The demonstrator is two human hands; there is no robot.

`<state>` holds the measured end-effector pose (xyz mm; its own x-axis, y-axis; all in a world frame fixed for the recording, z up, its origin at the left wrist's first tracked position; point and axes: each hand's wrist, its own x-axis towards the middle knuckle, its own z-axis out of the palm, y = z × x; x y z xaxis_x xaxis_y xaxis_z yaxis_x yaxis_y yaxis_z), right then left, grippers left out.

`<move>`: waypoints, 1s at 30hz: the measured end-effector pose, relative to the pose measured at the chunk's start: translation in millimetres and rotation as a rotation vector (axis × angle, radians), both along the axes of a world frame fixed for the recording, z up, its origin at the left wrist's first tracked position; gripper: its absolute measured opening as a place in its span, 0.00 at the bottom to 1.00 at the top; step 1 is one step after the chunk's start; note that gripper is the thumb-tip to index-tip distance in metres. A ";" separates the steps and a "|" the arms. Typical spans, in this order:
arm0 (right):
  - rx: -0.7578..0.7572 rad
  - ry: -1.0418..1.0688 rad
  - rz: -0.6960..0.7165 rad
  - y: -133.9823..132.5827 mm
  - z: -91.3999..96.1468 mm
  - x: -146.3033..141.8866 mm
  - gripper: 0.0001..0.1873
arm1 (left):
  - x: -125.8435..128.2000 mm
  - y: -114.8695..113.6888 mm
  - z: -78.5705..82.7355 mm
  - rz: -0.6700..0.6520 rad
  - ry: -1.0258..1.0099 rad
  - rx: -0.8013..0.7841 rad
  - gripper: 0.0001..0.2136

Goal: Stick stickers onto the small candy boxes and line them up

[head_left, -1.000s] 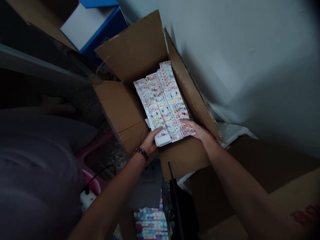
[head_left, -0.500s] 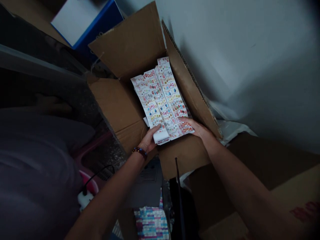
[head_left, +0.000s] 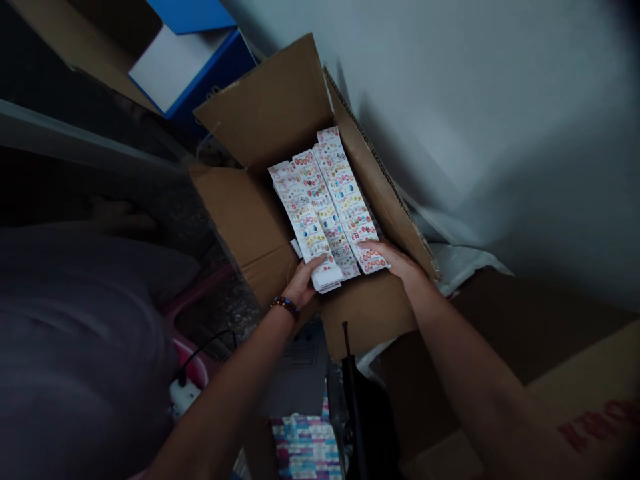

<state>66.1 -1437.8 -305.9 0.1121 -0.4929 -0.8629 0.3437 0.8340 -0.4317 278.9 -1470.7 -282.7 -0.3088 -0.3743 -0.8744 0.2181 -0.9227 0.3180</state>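
Note:
An open cardboard box (head_left: 240, 227) holds stacks of long white strips printed with small coloured pictures. At the near end of the left stack of printed strips (head_left: 307, 220), my left hand (head_left: 301, 283) is closed, thumb on top, a beaded bracelet at its wrist. My right hand (head_left: 395, 260) grips the near right corner of the right stack of printed strips (head_left: 347, 200); its fingers lie on top and its underside is hidden. A narrow gap shows between the stacks at their near end.
Behind the box stands a blue folder or box (head_left: 215, 73). A pale wall (head_left: 475, 133) rises at the right, above another cardboard box (head_left: 550, 387). Below are a black object with an antenna (head_left: 367, 413) and a stack with coloured edges (head_left: 307, 447). A white power socket (head_left: 184, 395) lies left.
The gap between the left and right stacks has widened at the near end. The whole view has shifted slightly, so the box appears lower.

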 end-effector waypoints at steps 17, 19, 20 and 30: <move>0.020 0.025 -0.011 -20.5 62.2 11.0 0.26 | 14.6 -38.0 89.0 0.026 0.066 0.025 0.10; 0.035 0.018 -0.015 -24.6 78.3 13.2 0.25 | 11.9 -42.0 110.2 0.054 0.083 0.032 0.09; 0.042 0.013 -0.019 -26.5 86.7 14.1 0.23 | 10.6 -43.5 121.4 0.069 0.090 0.036 0.09; 0.101 -0.021 -0.063 -10.7 172.7 16.1 0.14 | 15.2 -7.9 224.4 0.163 0.124 0.127 0.04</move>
<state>82.3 -1448.5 -133.1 0.1025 -0.4105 -0.9061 0.4046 0.8493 -0.3390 294.0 -1478.6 -58.3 -0.3611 -0.3172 -0.8769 0.3973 -0.9031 0.1631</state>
